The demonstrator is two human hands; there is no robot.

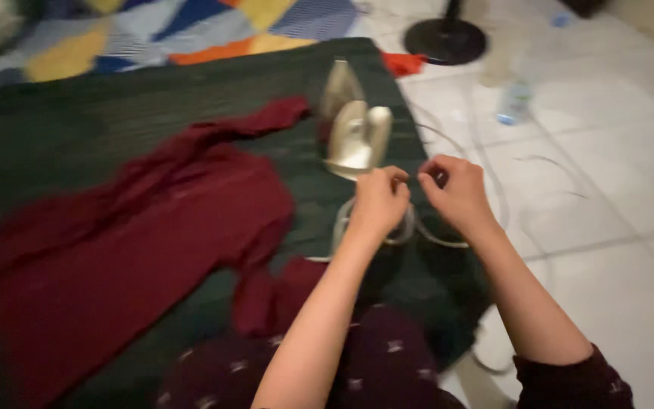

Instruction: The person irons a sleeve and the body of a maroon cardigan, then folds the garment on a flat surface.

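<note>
Leftmost, I see a dark red garment spread flat on a dark green blanket that covers the floor, one sleeve reaching up toward the middle. Behind the blanket lies a patchwork cloth in blue, yellow and orange.

Moving toward the centre, a pale clothes iron stands upright on its heel on the blanket, just beyond my hands. Its whitish cord loops on the blanket below the iron and trails off onto the tiles.

My left hand has its fingers curled together, pinching the cord near its top. Just beside it, my right hand is likewise closed, thumb and fingertips pinching the same cord; the two hands sit close together, not quite touching. The motion blur keeps me from telling the exact grip.

Further right, the white tiled floor carries a clear plastic bottle, and the round black base of a fan stand sits at the top edge.
</note>
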